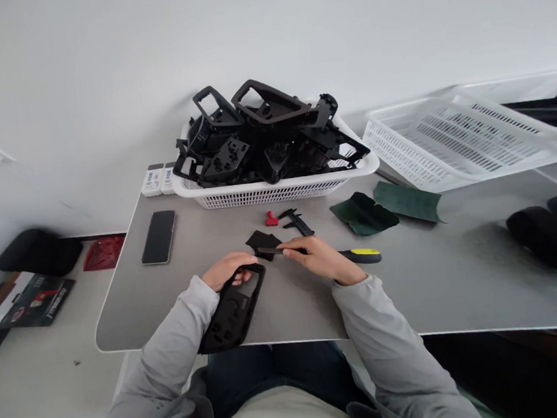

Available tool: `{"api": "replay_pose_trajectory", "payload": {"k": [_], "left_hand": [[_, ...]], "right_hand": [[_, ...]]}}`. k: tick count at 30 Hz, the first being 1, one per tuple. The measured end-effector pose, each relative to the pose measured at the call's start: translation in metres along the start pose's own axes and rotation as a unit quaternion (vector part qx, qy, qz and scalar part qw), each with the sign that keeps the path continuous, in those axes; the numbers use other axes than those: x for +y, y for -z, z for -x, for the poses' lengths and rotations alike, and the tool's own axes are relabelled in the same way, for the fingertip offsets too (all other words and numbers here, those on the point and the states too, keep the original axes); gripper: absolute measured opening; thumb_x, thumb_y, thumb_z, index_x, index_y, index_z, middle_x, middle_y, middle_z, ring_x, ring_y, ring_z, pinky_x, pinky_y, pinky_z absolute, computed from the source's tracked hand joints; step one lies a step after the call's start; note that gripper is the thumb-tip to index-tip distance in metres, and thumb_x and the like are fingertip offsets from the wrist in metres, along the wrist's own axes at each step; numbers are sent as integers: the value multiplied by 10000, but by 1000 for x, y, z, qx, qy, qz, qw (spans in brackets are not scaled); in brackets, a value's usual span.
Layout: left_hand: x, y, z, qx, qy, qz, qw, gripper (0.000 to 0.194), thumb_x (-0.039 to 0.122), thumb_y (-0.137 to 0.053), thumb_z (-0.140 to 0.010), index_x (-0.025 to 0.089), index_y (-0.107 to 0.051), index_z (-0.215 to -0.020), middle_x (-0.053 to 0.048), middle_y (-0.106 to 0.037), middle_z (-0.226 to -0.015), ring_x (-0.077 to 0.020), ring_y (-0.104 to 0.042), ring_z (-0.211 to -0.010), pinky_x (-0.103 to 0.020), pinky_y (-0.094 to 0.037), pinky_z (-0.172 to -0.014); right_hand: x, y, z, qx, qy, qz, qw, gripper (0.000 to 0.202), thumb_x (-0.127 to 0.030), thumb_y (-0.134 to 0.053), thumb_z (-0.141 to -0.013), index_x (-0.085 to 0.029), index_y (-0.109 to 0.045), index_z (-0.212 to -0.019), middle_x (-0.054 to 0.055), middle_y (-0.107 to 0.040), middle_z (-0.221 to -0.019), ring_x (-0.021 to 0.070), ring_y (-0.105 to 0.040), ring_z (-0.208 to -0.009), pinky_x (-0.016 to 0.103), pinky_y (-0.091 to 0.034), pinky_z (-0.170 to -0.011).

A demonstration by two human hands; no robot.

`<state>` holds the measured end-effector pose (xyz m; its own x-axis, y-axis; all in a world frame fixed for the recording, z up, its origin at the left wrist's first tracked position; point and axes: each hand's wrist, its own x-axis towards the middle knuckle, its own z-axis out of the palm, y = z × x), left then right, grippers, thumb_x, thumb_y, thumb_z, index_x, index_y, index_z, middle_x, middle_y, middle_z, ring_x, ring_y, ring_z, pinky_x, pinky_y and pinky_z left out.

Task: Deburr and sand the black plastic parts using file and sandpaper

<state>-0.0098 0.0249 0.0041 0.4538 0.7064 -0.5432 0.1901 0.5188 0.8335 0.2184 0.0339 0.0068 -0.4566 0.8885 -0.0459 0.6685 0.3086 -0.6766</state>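
Note:
My left hand [228,270] grips the upper end of a black plastic panel [229,312] with a rectangular opening and several smaller holes. The panel's lower end is at the table's front edge. Just to the right, my right hand [320,257] is closed on a thin flat-bladed tool [270,250], which looks like a file, pointing left. A dark grey and yellow handle [364,255] shows beyond that hand; whether it belongs to the same tool I cannot tell. Under the blade lies a piece of black sheet [262,242].
A white basket [272,193] heaped with black plastic parts [271,137] stands against the wall. Before it lie a caliper [299,223], a small red piece [271,219] and dark green sheets [365,214]. A phone [158,237] is left; another white basket [449,143] tilts at right.

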Motion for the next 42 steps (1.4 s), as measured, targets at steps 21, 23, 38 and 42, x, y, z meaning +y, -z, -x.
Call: {"api": "replay_pose_trajectory", "payload": {"k": [21, 23, 38, 42], "left_hand": [[-5, 0, -6, 43, -15, 14, 999, 329, 453, -631, -699, 171, -479, -620, 65, -416, -428, -37, -277, -345, -191, -184, -360], [-6, 0, -8, 24, -29, 73, 997, 261, 400, -629, -692, 155, -537, -693, 41, -476, -467, -48, -330, -382, -186, -229, -378], [-6, 1, -9, -33, 52, 134, 989, 330, 474, -396, -860, 168, -517, -852, 68, -370, -471, -48, -228, -337, -171, -141, -348], [-7, 1, -10, -70, 73, 118, 988, 575, 675, -208, -843, 175, -492, -842, 61, -370, -474, -53, -219, -334, -173, -131, -344]], "right_hand": [[6, -9, -3, 57, 38, -16, 998, 282, -292, -486, -887, -232, -694, -1067, 59, -719, -1027, 233, -665, -939, 347, -506, -824], [7, -9, -4, 65, 38, -18, 997, 283, -290, -485, -886, -224, -693, -1068, 65, -716, -1030, 232, -663, -936, 350, -503, -826], [3, -10, -2, 67, 86, -4, 994, 304, -329, -465, -902, -221, -679, -1090, 64, -693, -877, 201, -629, -787, 318, -474, -711], [-3, -8, 0, 31, 101, 28, 994, 311, -324, -478, -901, -210, -671, -1118, 63, -675, -833, 179, -613, -727, 287, -450, -662]]}}
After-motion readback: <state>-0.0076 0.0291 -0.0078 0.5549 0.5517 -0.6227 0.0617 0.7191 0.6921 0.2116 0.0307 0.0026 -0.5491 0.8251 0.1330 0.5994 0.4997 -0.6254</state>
